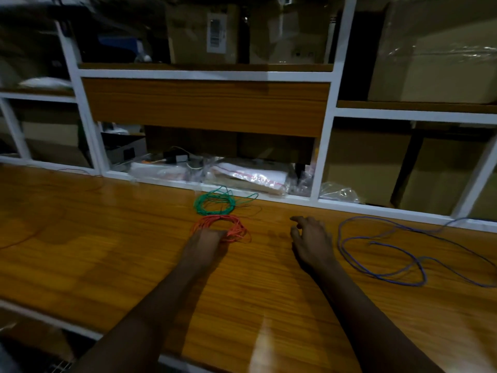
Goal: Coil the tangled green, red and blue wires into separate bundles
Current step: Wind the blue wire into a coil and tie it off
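A coiled green wire (215,204) lies on the wooden table (107,251) near its far edge. Just in front of it lies a coiled red wire (234,227). My left hand (207,239) rests on the near side of the red coil, fingertips touching it; whether the fingers curl round it is unclear. My right hand (312,238) hovers above the table with relaxed, spread fingers and holds nothing. To its right the blue wire (390,254) sprawls in loose uncoiled loops, one end trailing off to the far right.
White-framed shelves (322,157) rise behind the table, holding cardboard boxes (363,162) and plastic bags (242,176). A thin red strand (16,242) lies at the table's left edge. The table's near edge runs along the bottom left.
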